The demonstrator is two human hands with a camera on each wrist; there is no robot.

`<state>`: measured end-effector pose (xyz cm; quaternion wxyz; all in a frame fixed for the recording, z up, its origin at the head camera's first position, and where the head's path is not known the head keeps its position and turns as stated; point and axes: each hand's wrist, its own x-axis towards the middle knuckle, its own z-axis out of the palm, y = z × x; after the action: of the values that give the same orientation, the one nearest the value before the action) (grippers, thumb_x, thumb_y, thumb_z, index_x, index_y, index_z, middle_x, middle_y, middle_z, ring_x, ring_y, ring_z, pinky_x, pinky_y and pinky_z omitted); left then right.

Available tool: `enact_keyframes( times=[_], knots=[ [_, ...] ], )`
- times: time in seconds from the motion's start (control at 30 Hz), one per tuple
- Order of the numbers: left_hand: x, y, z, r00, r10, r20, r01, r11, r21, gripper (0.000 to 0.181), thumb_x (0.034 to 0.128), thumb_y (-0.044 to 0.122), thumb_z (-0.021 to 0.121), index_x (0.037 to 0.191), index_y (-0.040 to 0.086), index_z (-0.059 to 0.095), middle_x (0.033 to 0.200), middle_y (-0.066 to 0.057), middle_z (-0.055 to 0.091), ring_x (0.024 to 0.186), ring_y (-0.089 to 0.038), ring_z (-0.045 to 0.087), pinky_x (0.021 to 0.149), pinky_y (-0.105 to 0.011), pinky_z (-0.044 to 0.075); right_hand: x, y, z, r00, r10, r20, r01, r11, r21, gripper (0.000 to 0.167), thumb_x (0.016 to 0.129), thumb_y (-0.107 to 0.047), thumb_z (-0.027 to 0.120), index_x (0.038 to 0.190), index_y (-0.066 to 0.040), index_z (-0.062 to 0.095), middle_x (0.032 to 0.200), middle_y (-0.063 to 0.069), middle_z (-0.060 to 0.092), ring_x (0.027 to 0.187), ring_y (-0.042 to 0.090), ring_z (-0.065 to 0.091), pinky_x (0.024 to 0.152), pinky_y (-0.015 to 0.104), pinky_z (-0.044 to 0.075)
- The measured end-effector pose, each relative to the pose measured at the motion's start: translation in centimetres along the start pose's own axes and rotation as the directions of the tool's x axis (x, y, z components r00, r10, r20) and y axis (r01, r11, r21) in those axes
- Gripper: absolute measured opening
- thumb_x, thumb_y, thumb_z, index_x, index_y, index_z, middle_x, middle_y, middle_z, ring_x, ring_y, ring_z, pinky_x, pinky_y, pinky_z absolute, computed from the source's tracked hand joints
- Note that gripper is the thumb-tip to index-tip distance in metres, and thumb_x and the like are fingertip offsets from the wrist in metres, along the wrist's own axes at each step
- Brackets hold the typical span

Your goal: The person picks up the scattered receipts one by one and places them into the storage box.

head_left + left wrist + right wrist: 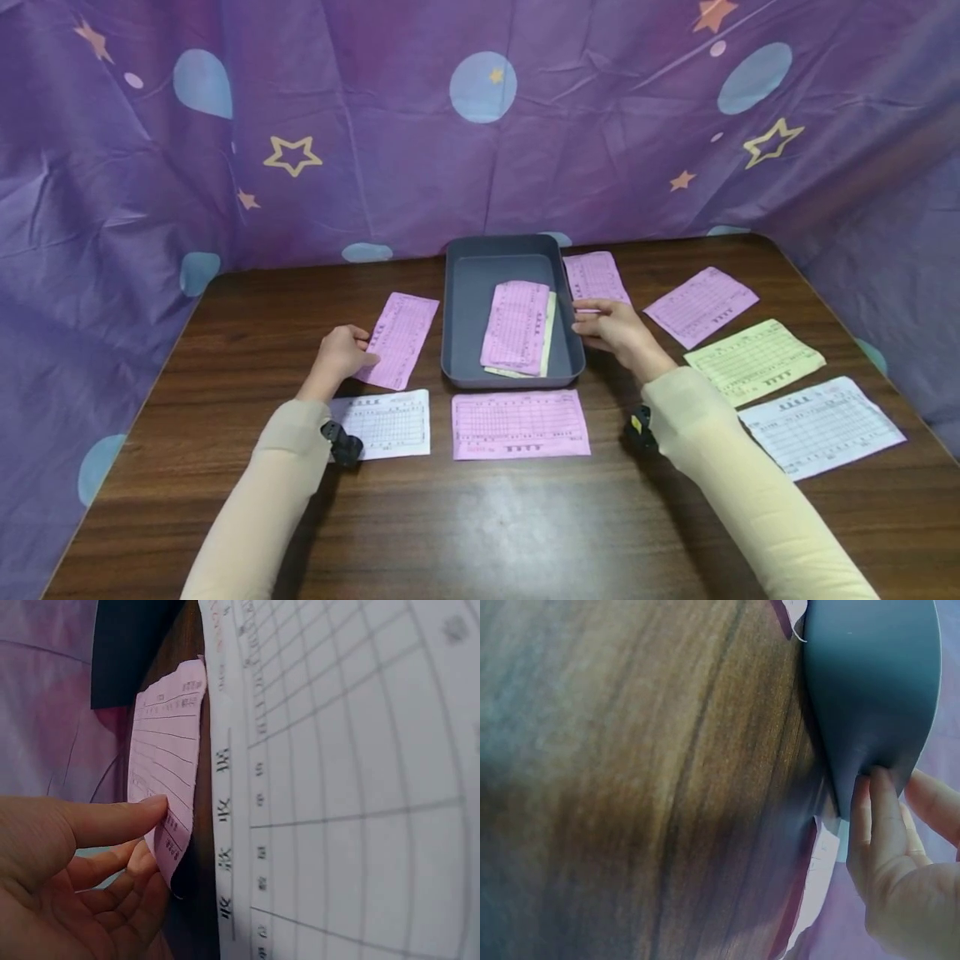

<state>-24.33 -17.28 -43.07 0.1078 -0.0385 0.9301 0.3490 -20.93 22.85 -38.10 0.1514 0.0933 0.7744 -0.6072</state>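
My left hand (342,357) pinches the near-left edge of a pink receipt slip (405,337) on the table, left of a dark grey tray (467,275). In the left wrist view, the thumb lies on top of the pink slip (169,742) with fingers beneath its edge, which is tilted up. My right hand (618,333) is at the tray's right side. The right wrist view shows its fairly straight fingertips (881,784) touching the outer wall of the tray (877,682). Inside the tray, a pink slip (516,325) overlaps a light green slip (551,325).
A white slip (393,425) lies partly under my left wrist, and a pink slip (521,425) in front of the tray. To the right are two pink slips (597,275) (701,306), a green slip (753,360) and a white slip (825,427). A purple curtain (405,125) hangs behind the table.
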Motion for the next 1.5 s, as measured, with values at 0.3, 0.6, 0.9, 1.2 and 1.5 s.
enact_keyframes(
  times=[0.3,0.6,0.9,1.2,1.5],
  knots=[
    [-3.0,2.3,-1.4,0.996,-0.073,0.048,0.078,0.989,-0.126,0.05,0.0713,-0.004,0.067,0.118,-0.013,0.052,0.1,-0.023,0.066,0.072,-0.012,0.056,0.056,-0.016,0.047,0.1,0.0,0.4,1.0,0.005,0.008,-0.005,1.0,0.005,0.056,0.091,0.001,0.053,0.144,0.004,0.035,0.134,0.02,0.05,0.078,-0.008,0.056,0.081,0.016,0.054],
    [-4.0,3.3,-1.6,0.997,-0.072,0.035,0.076,0.987,-0.142,0.047,0.0768,0.0,0.06,0.121,-0.011,0.049,0.11,-0.028,0.065,0.078,-0.013,0.058,0.06,-0.013,0.042,-0.1,0.2,-0.1,1.0,0.006,0.007,-0.006,1.0,0.015,0.057,0.091,0.001,0.052,0.144,0.004,0.034,0.13,0.017,0.05,0.077,-0.008,0.056,0.074,0.011,0.051],
    [-4.1,2.8,-2.3,0.999,-0.04,-0.012,0.036,0.977,-0.211,0.041,0.0798,-0.003,0.055,0.119,-0.016,0.054,0.092,-0.015,0.065,0.074,-0.008,0.053,0.059,-0.012,0.043,-0.2,0.2,0.0,1.0,0.002,0.019,-0.002,1.0,0.011,0.056,0.092,0.0,0.053,0.144,0.005,0.033,0.124,0.013,0.054,0.078,-0.008,0.057,0.077,0.012,0.053],
    [-5.0,2.7,-3.7,0.998,-0.061,0.005,0.055,0.862,-0.504,0.045,0.0899,-0.001,0.056,0.132,-0.012,0.044,0.08,0.01,0.057,0.07,0.005,0.053,0.065,-0.007,0.049,-0.2,-0.1,0.0,1.0,-0.007,0.027,0.006,0.999,0.034,0.056,0.091,0.001,0.053,0.144,0.006,0.034,0.104,-0.001,0.059,0.078,-0.007,0.058,0.074,0.011,0.053],
    [-5.7,4.8,-3.5,0.992,-0.115,-0.055,0.039,0.679,-0.733,0.045,0.0891,-0.001,0.058,0.132,-0.006,0.044,0.071,0.018,0.057,0.067,0.006,0.054,0.064,-0.008,0.05,-0.2,-0.1,-0.1,0.999,-0.018,0.042,0.015,0.998,0.064,0.059,0.091,0.001,0.054,0.145,0.007,0.031,0.09,-0.012,0.059,0.076,-0.008,0.058,0.073,0.011,0.052]
  ],
)
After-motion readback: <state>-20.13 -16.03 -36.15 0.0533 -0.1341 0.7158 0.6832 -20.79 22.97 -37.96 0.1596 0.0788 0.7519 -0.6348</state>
